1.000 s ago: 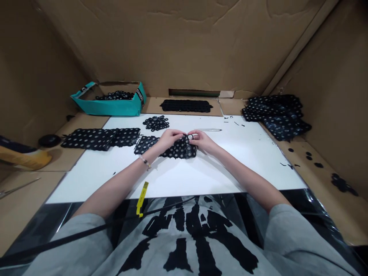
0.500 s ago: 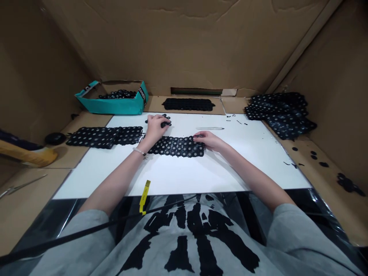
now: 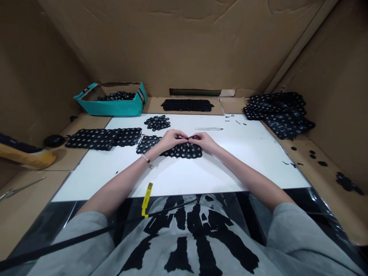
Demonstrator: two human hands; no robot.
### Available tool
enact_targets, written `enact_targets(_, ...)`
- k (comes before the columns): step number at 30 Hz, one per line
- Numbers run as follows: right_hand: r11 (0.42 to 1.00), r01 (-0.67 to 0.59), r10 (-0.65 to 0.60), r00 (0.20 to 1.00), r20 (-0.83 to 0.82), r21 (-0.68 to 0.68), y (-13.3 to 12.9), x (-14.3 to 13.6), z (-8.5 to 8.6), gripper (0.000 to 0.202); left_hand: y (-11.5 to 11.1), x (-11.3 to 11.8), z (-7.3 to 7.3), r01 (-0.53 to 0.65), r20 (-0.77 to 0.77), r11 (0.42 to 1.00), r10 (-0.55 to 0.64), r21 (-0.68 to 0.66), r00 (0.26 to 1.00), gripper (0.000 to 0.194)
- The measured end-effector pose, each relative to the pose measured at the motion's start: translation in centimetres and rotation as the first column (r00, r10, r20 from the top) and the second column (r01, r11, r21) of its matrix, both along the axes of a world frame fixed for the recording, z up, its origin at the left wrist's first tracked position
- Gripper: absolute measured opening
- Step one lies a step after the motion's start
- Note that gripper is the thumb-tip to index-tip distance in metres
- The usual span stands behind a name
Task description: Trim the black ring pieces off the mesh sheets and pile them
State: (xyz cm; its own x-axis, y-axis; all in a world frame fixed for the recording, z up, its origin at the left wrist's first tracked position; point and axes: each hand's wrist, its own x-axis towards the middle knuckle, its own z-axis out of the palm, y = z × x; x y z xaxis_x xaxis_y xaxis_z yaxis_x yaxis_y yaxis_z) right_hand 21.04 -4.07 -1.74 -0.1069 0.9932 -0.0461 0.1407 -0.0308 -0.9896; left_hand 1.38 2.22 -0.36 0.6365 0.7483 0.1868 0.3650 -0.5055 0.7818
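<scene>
My left hand (image 3: 170,140) and my right hand (image 3: 205,142) meet fingertip to fingertip over a dotted black strip (image 3: 186,151) on the white board. Thumb and fingers of both hands are closed in a pinch. A thin black ring-like piece (image 3: 196,137) shows at the right fingertips, and a small dark bit is at the left ones; its exact shape is too small to tell. The strip is made of joined black rings with pale centres, its middle partly covered by my left hand. Just beyond lies a pile of loose black rings (image 3: 157,122).
A teal box (image 3: 112,108) with more black rings stands back left. More dotted strips (image 3: 94,138) lie left, and a stack of dotted sheets (image 3: 276,111) back right. A pale pen-like tool (image 3: 209,129) and a dark strip (image 3: 187,105) lie farther back. Scissors (image 3: 21,188) rest at left.
My left hand has come back from the loose ring pile to the strip, beside my right hand. The right hand has shifted slightly left along the strip's far edge.
</scene>
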Motion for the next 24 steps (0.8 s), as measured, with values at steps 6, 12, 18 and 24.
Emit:
enact_targets(6, 0.999, -0.017, 0.018, 1.0, 0.024, -0.044, 0.4, 0.4, -0.3, 0.029, 4.2, -4.0, 0.2, -0.288, 0.057, 0.957, 0.286, 0.041, 0.957, 0.023)
enact_targets(12, 1.0, 0.007, -0.009, 0.995, 0.096, 0.028, 0.4, 0.6, -0.2, 0.027, 7.7, -8.1, -0.8, -0.536, 0.138, 0.79, 0.52, 0.297, 0.843, 0.019)
enact_targets(18, 0.999, -0.027, 0.023, 0.996, 0.087, 0.047, 0.6, 1.0, 0.0, 0.026, 5.9, -6.0, -0.8, -0.422, 0.021, 0.777, 0.467, 0.467, 0.884, 0.031)
enact_targets(24, 0.996, 0.015, -0.031, 0.982, 0.188, 0.085, 1.0, 1.6, 0.0, 0.022, 3.2, -2.9, -0.7, 0.078, -0.28, 0.98, -0.024, 0.182, 0.96, 0.037)
